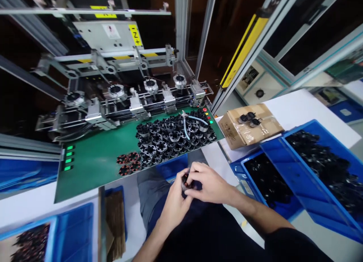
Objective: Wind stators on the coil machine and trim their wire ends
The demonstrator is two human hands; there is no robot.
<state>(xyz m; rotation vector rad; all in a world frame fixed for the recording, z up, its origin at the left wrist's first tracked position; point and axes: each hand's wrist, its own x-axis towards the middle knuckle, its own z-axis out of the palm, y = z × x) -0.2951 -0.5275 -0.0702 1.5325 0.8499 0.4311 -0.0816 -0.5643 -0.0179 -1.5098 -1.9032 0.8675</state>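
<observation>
Over my lap, my left hand (pixel 176 197) is wrapped round a small motor stator (pixel 185 178), a dark ring with copper-coloured parts showing inside. My right hand (pixel 209 183) grips the same stator from the other side, its thumb and fingers bent at the ring's top and edge; much of the part is hidden by them. In front of my hands, on the green work surface (pixel 89 150), lie several black stator rings (pixel 161 139) packed close together. A pair of pliers (pixel 185 126) with light-blue handles rests on them. Several copper-wound stators (pixel 129 163) lie left of the black ones.
A machine with several holding heads (pixel 151 86) stands behind the green surface. To the right are a cardboard box (pixel 249 125) with black parts on top and blue bins (pixel 309 171) of black parts. A blue tray (pixel 53 231) of copper-coloured parts sits at lower left.
</observation>
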